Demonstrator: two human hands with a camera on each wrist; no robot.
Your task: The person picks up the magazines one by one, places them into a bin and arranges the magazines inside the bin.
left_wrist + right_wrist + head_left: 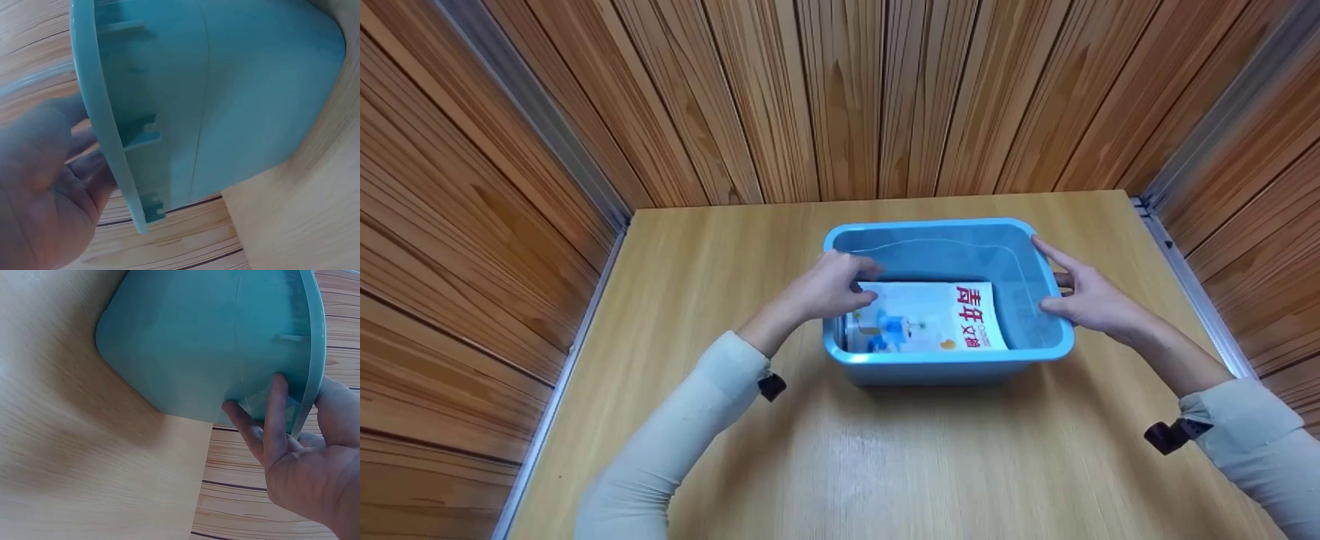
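Already magazine (926, 315) lies inside blue bin (945, 364) on table (885, 465); left hand (829, 289) and right hand (1091, 300) grasp opposite rims; bin not lifted.

magazine (928, 319) in bin (945, 365) | cover title, large red characters: 青年 | smaller red characters beside it: 文摘 | small pale Latin line beside the title: too blurred to read | wrist views: no text legible

Bright, even light from above | glare patch on table (840, 457) | soft shadow beside bin (214, 343) | wall planks bow at edges | left hand (39, 191) blurred
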